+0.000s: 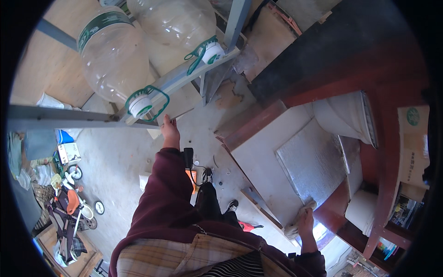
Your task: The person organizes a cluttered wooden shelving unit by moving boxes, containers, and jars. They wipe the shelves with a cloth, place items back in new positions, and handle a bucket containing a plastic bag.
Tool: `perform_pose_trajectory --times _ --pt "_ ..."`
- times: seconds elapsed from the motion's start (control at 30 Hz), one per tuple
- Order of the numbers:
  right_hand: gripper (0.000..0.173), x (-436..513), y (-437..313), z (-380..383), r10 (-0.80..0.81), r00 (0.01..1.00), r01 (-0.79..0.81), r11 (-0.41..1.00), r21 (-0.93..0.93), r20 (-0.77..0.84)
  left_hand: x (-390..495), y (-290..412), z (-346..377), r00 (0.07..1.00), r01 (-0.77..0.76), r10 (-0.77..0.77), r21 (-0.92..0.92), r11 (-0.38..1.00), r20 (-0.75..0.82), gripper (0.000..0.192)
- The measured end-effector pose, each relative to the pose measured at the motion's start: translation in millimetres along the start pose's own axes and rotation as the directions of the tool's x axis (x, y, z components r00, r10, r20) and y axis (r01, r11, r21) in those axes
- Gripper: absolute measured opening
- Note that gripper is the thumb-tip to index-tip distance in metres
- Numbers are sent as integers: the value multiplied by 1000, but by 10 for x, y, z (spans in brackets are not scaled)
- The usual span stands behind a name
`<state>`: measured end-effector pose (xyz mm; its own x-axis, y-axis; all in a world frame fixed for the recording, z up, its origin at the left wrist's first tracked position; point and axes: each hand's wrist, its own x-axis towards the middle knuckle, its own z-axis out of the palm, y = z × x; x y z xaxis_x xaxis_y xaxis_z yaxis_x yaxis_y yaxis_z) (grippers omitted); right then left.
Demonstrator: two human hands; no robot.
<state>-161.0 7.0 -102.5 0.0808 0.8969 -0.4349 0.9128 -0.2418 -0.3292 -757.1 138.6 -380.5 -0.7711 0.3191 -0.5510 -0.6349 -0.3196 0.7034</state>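
Note:
My left hand (170,131) reaches up to the lower edge of a grey metal rack (207,67), below the capped neck of a large clear plastic bottle (116,62). Its fingers are partly hidden, so whether they grip the frame is unclear. A second large bottle (176,20) lies beside the first, with a green handle at its white cap. At the lower right, my right hand (305,221) holds a crumpled greyish cloth (294,228) at the edge of a white panel (268,155), close to a silvery foil-like sheet (311,162).
A dark red cabinet (384,138) stands right, holding white buckets (341,116) and a cardboard box (413,145). A child's tricycle (74,204) and assorted goods are at the left. Small objects and an orange item (191,180) lie on the concrete floor (114,166) near my feet.

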Motion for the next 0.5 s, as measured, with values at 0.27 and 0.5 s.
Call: perform_pose_trajectory --times 0.27,0.5 --pt "25 -50 -93 3 50 999 -45 981 187 -20 454 -307 -205 999 38 -39 -45 998 -11 41" --pt "19 -22 -59 14 104 995 -98 972 213 -13 855 -1035 -1089 890 452 -453 -263 852 60 34"
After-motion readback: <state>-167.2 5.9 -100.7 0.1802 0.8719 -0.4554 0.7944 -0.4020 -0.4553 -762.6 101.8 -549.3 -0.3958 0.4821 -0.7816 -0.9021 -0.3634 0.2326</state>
